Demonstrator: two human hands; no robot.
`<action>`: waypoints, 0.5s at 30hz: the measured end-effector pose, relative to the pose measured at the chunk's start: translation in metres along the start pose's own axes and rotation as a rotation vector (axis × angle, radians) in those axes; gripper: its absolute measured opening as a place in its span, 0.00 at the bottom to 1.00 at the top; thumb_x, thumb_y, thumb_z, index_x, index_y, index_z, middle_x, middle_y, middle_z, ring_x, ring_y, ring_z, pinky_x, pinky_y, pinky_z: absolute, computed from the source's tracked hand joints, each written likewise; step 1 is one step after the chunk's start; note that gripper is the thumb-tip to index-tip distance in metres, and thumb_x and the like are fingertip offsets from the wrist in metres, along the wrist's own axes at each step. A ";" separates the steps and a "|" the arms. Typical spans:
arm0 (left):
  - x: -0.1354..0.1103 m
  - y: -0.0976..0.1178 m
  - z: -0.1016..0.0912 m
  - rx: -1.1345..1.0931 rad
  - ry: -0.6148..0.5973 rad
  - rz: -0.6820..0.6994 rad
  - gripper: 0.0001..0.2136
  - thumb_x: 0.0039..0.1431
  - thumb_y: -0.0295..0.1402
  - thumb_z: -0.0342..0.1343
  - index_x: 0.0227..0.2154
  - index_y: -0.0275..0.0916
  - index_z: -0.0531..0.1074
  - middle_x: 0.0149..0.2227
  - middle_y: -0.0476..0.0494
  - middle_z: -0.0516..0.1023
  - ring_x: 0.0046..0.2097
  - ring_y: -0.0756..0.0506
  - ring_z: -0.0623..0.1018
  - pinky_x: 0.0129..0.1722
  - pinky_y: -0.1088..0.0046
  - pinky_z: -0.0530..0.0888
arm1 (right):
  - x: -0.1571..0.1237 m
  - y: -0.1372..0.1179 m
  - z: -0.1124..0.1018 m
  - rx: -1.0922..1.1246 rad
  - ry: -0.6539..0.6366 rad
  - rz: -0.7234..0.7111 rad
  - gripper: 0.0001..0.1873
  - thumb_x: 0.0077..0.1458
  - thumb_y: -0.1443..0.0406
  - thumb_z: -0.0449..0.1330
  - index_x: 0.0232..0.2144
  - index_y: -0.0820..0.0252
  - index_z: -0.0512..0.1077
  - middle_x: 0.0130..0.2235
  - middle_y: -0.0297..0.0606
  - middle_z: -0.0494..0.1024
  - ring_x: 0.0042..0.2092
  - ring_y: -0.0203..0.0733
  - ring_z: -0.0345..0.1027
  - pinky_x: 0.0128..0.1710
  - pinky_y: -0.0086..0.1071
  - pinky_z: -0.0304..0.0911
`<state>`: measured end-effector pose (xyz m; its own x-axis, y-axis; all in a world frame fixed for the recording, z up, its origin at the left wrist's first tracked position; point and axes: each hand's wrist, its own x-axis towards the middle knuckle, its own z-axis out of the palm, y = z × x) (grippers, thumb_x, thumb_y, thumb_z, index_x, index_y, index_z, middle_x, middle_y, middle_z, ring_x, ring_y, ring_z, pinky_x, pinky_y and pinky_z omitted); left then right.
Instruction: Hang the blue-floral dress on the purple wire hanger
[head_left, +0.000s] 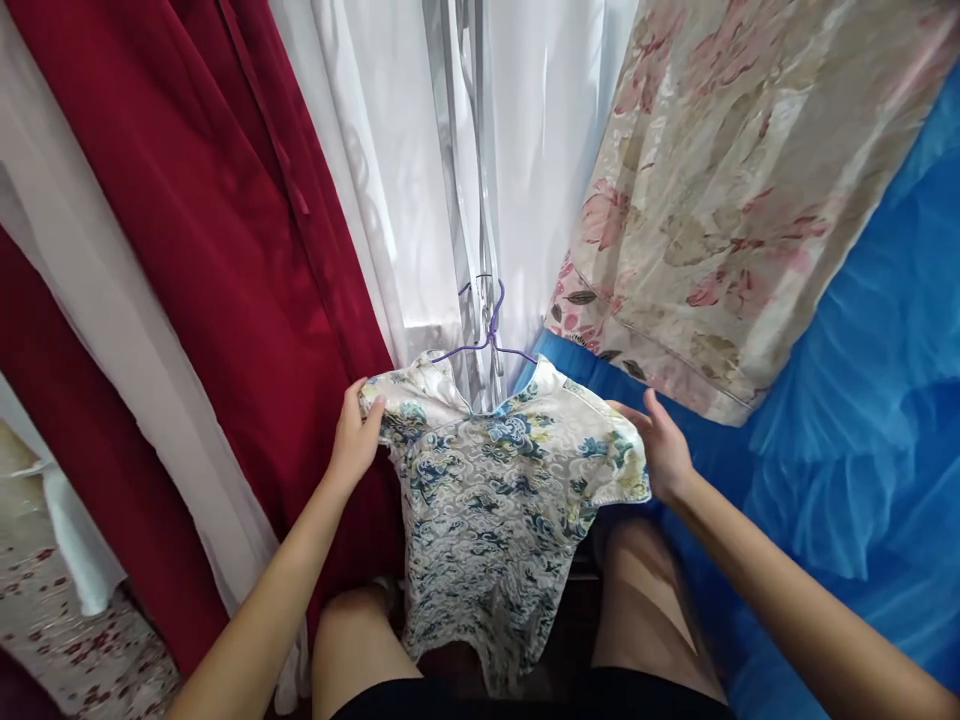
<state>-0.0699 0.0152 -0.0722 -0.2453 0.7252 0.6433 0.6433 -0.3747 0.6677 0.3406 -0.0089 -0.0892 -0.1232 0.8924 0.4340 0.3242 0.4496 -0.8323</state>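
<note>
A short-sleeved blouse (487,490), cream with blue, green and yellow flower patterns, hangs spread out in front of me on a purple hanger (491,340). The hanger's hook rises beside a thin metal stand. My left hand (356,435) pinches the sleeve on the left, thumb on top and fingers behind the cloth. At the sleeve on the right is my right hand (667,450), its thumb raised off the fabric and its fingers reaching partly behind it. Those fingers are partly hidden by the cloth.
Long dark red garments (202,230) hang on the left, white cloth (390,180) behind. A floral satin garment (720,200) and ruffled blue fabric (847,440) crowd the right. The metal stand (484,200) rises in the middle. My bare legs are below the blouse.
</note>
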 end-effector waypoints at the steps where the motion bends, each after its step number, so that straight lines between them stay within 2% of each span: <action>1: -0.004 -0.008 0.003 -0.076 0.000 -0.077 0.23 0.67 0.47 0.49 0.57 0.37 0.65 0.59 0.33 0.72 0.60 0.38 0.73 0.61 0.57 0.68 | -0.005 -0.004 -0.002 0.089 0.003 0.018 0.29 0.63 0.42 0.52 0.38 0.61 0.76 0.33 0.42 0.80 0.34 0.49 0.75 0.32 0.37 0.68; 3: -0.012 -0.013 0.012 -0.209 0.027 -0.136 0.22 0.68 0.48 0.47 0.55 0.37 0.66 0.56 0.34 0.75 0.57 0.39 0.75 0.58 0.60 0.72 | -0.013 -0.018 -0.002 0.256 0.010 0.068 0.27 0.60 0.42 0.56 0.32 0.59 0.74 0.27 0.37 0.78 0.29 0.44 0.71 0.28 0.33 0.65; 5: -0.019 -0.001 0.021 -0.248 0.115 -0.085 0.21 0.69 0.48 0.46 0.56 0.38 0.65 0.57 0.35 0.74 0.58 0.41 0.75 0.59 0.62 0.71 | -0.016 -0.036 0.000 0.356 0.042 0.138 0.23 0.58 0.45 0.61 0.29 0.58 0.73 0.25 0.35 0.76 0.25 0.41 0.69 0.25 0.32 0.62; 7: -0.025 0.021 0.022 -0.231 0.237 0.010 0.22 0.71 0.46 0.42 0.61 0.40 0.61 0.62 0.35 0.69 0.63 0.42 0.70 0.63 0.62 0.67 | -0.014 -0.055 -0.001 0.467 0.129 0.239 0.21 0.57 0.47 0.63 0.31 0.59 0.74 0.25 0.37 0.77 0.25 0.42 0.70 0.24 0.33 0.63; 10: -0.028 0.061 0.008 -0.101 0.367 0.180 0.25 0.73 0.43 0.37 0.69 0.43 0.48 0.72 0.37 0.52 0.71 0.42 0.57 0.69 0.59 0.58 | -0.008 -0.078 -0.011 0.599 0.247 0.379 0.21 0.57 0.50 0.62 0.41 0.62 0.77 0.29 0.45 0.80 0.30 0.50 0.75 0.29 0.39 0.69; 12: -0.028 0.087 -0.006 0.080 0.366 0.311 0.31 0.71 0.42 0.45 0.71 0.46 0.41 0.74 0.39 0.43 0.73 0.39 0.49 0.71 0.54 0.53 | -0.013 -0.087 -0.017 0.607 0.290 0.392 0.23 0.57 0.49 0.62 0.45 0.60 0.76 0.31 0.46 0.81 0.33 0.54 0.76 0.32 0.43 0.70; 15: -0.031 0.110 -0.018 0.321 0.212 0.494 0.42 0.62 0.38 0.59 0.72 0.48 0.41 0.74 0.40 0.44 0.74 0.33 0.45 0.71 0.43 0.44 | -0.047 -0.097 -0.017 0.482 0.332 0.301 0.20 0.57 0.47 0.61 0.42 0.52 0.78 0.31 0.42 0.80 0.31 0.54 0.73 0.29 0.43 0.68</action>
<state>-0.0047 -0.0584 -0.0118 0.0193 0.3674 0.9299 0.8952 -0.4205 0.1475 0.3309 -0.0953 -0.0230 0.2284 0.9574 0.1769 -0.1670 0.2175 -0.9617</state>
